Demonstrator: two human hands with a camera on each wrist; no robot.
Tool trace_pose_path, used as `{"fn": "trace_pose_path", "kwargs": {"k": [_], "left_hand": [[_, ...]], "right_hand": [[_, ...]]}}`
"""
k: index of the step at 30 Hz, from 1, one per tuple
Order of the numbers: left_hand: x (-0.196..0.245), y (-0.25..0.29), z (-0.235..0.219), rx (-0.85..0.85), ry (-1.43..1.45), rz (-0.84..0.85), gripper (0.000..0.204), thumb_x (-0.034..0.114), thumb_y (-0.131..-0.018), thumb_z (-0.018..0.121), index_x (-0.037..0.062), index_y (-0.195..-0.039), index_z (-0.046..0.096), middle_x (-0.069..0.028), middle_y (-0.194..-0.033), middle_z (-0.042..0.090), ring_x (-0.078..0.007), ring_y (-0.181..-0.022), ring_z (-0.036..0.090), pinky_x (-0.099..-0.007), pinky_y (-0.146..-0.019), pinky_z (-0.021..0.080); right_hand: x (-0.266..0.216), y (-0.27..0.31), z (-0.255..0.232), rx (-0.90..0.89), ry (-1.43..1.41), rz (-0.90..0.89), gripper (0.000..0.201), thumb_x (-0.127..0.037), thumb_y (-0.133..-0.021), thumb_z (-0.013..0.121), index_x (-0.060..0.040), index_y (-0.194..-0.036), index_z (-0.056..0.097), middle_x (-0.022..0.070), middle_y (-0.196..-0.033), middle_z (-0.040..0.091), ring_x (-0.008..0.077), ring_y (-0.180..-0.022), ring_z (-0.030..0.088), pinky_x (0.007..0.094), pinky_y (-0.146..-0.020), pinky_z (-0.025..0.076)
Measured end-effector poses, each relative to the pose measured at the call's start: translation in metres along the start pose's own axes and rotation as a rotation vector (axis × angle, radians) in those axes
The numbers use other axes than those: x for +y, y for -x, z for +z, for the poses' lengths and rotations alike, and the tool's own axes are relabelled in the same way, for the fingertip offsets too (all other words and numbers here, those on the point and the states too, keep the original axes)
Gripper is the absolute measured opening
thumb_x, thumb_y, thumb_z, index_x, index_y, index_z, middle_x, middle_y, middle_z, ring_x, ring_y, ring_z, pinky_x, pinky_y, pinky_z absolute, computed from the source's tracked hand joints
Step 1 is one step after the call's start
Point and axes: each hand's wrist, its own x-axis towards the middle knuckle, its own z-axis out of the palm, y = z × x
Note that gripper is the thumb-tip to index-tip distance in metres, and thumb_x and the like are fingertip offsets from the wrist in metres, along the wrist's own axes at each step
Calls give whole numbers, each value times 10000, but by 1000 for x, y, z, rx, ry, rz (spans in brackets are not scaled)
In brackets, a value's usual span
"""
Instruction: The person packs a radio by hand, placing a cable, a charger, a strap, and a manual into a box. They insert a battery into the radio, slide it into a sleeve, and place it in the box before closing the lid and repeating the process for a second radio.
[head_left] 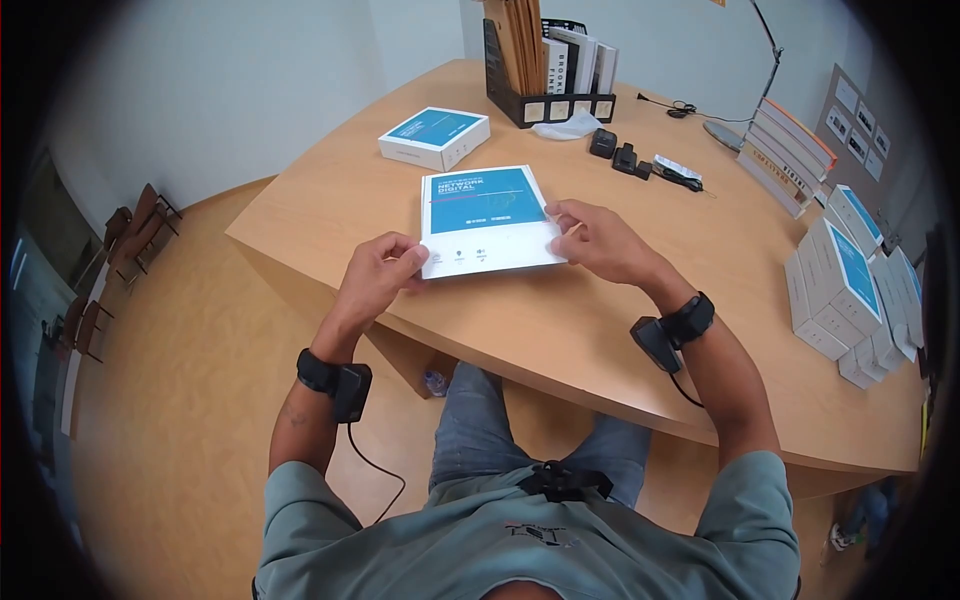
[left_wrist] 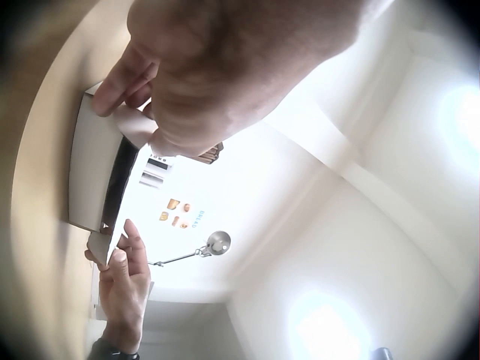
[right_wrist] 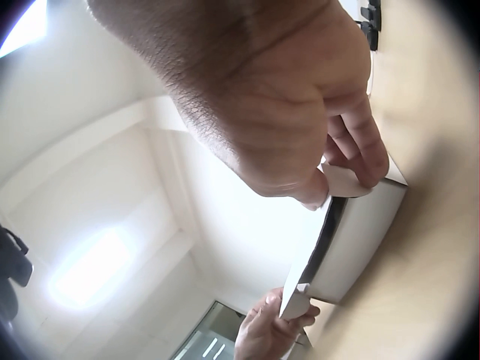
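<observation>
A white carton box with a blue printed lid (head_left: 485, 205) sits on the desk in front of the person. At its near left corner the left hand (head_left: 380, 272) pinches the lid edge between thumb and fingers. My right hand (head_left: 600, 243) grips the opposite near corner the same way. Both wrist views show the lid's front edge lifted a little, with a dark gap above the box's front wall (left_wrist: 94, 161). Under the right thumb and fingers is a rounded white side flap (right_wrist: 346, 182); a matching flap (left_wrist: 135, 124) is at the left fingers.
Behind stands a second blue-and-white box (head_left: 430, 135). A black organizer (head_left: 510, 105) with books and folders, a plastic bag (head_left: 568, 125), small black devices (head_left: 625, 158) and a lamp base (head_left: 722, 135) lie farther back. Stacked books (head_left: 780, 165) and several boxes (head_left: 835, 290) line the right side.
</observation>
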Motion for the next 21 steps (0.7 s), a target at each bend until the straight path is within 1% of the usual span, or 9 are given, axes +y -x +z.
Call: {"fn": "trace_pose_path", "kwargs": {"k": [3,7,9,12,14,15,17,19,21], "left_hand": [[1,-2,-3,-21,-13,-45,251,196,-991,624,-48,-1038,661,-90,-933,691,-138,-812,680,-259,-721,567],[5,1,-1,-50,-39,-78,242,203,-989,633,-29,-1049,667,-72,-919,690,-125,-818,665,-263,-758,552],[-2,4,-4,-56,-31,-78,244,203,-991,630,-27,-1063,667,-69,-929,689,-122,-835,659,-270,-785,544],[-17,5,-6,-112,69,0,267,193,-982,641,-20,-1143,651,-64,-1012,691,-121,-933,644,-278,-848,516],[-22,13,-5,-114,44,79,333,150,-967,645,-24,-1247,601,-89,-1152,669,-158,-1101,624,-306,-960,501],[-27,15,-2,-114,41,81,333,150,-967,645,-24,-1247,601,-89,-1152,669,-158,-1101,624,-306,-960,501],[-34,18,4,-120,155,176,378,84,-946,646,-32,-1295,559,-123,-1274,624,-206,-1227,587,-340,-1057,469],[-35,18,3,-137,169,165,407,33,-930,632,-34,-1322,542,-124,-1298,598,-217,-1251,572,-347,-1083,457],[-35,18,2,-153,186,157,444,-18,-915,617,-35,-1349,526,-125,-1321,571,-227,-1274,557,-353,-1108,445]], "right_hand": [[5,2,3,36,-22,0,478,-179,-899,669,50,-1307,570,125,-1022,631,181,-890,613,310,-810,509],[13,6,7,53,-23,-30,455,-161,-913,657,35,-1315,569,120,-1038,630,179,-903,618,309,-811,511],[18,5,9,65,-76,-51,454,-177,-945,641,24,-1341,547,123,-1123,609,186,-957,632,309,-815,511],[20,8,10,38,-249,0,462,-196,-973,623,17,-1368,518,137,-1231,572,212,-1018,641,318,-856,517],[28,8,11,35,-244,-38,473,-193,-982,612,16,-1391,497,144,-1270,556,223,-1048,641,322,-886,517],[31,8,12,29,-242,-72,485,-190,-992,601,15,-1413,476,150,-1309,541,233,-1078,641,327,-915,518],[32,9,16,34,-265,-72,500,-182,-993,596,17,-1431,459,158,-1326,537,236,-1114,631,331,-944,511],[31,9,17,38,-284,-72,514,-173,-994,591,18,-1448,443,166,-1343,533,240,-1150,620,335,-974,504],[28,8,16,-38,-285,-2,538,-158,-998,581,18,-1477,411,175,-1375,524,251,-1216,589,349,-1004,489]]}}
